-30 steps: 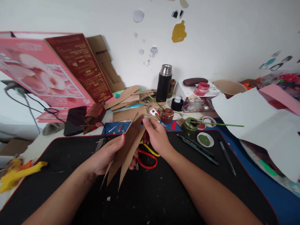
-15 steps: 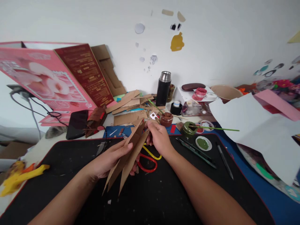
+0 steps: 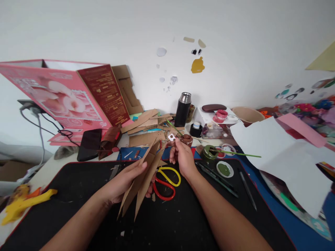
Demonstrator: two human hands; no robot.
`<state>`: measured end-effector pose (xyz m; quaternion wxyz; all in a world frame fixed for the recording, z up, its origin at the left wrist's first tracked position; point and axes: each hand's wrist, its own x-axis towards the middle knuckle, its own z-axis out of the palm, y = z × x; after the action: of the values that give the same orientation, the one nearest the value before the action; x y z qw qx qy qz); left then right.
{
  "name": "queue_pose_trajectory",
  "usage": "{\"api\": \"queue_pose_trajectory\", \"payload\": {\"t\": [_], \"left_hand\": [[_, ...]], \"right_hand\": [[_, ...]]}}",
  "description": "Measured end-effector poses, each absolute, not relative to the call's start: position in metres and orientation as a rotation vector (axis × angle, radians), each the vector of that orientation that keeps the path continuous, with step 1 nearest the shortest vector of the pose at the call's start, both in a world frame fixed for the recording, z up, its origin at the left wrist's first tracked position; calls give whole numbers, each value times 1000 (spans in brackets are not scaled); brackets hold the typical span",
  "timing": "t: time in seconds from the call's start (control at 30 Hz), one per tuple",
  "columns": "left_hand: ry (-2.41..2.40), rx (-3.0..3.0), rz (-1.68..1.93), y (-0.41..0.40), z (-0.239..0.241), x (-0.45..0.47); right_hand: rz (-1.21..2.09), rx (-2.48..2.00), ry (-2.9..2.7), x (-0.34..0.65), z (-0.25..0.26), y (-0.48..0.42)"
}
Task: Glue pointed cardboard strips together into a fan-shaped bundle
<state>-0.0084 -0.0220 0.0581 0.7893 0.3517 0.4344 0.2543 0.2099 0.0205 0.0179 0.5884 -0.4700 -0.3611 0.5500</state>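
My left hand point(image 3: 128, 179) grips a folded piece of brown cardboard point(image 3: 149, 177), its panels standing on edge and fanned slightly apart. The thumb presses on the near panel while other fingertips show behind the far one. To the right, my right hand point(image 3: 182, 157) is apart from the cardboard, with curled fingers. Whatever may be between its fingertips is too small or hidden to make out. Scissors point(image 3: 167, 200) with one red and one yellow handle lie on the black mat point(image 3: 178, 226), between my hands; the cardboard covers their blades.
Behind my hands are cardboard scraps point(image 3: 145, 138), a brown paint pot point(image 3: 186, 140) and a black flask point(image 3: 182, 111). A green paint pot point(image 3: 209, 152), green paint lid point(image 3: 224, 169) and pens point(image 3: 218, 179) lie right. A pink box point(image 3: 70, 101) and phone point(image 3: 89, 144) stand left.
My right hand has moved off the cardboard's upper end, slightly right. My left hand still holds the cardboard. The view has tilted up, and more of the scissors' handles shows.
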Motion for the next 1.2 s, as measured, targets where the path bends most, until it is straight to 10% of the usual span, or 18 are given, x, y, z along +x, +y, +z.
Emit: {"api": "queue_pose_trajectory", "payload": {"t": [1.2], "left_hand": [[858, 520, 525, -14, 52, -4]], "right_hand": [[1545, -1087, -1139, 199, 7, 10]]}}
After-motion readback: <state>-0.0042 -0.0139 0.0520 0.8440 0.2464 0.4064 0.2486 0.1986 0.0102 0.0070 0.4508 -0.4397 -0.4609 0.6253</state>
